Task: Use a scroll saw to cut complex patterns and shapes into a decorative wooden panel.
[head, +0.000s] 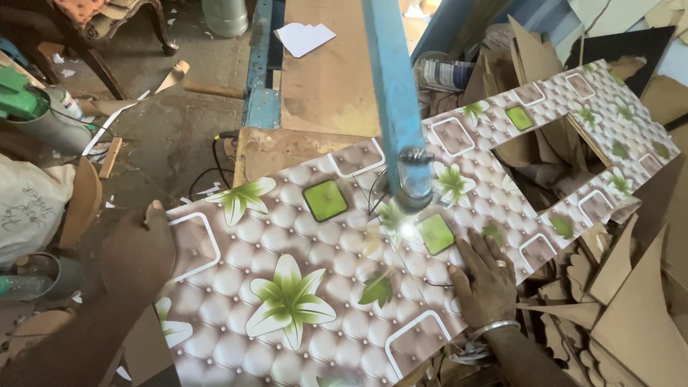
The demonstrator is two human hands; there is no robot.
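The flower-printed panel (pixel 301 287) lies under the blue saw arm (pixel 390 93). The left hand (pixel 140 251) grips its left edge; the right hand (pixel 484 276) presses flat, fingers spread, right of the lit blade. Cardboard offcuts (pixel 631 301) crowd the panel's right side.

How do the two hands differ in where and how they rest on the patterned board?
The left hand grips the board's left edge; the right hand lies flat on top, fingers spread, near the lit saw head. The right hand wears a ring and bangle; the left shows none. Both hands touch the board.
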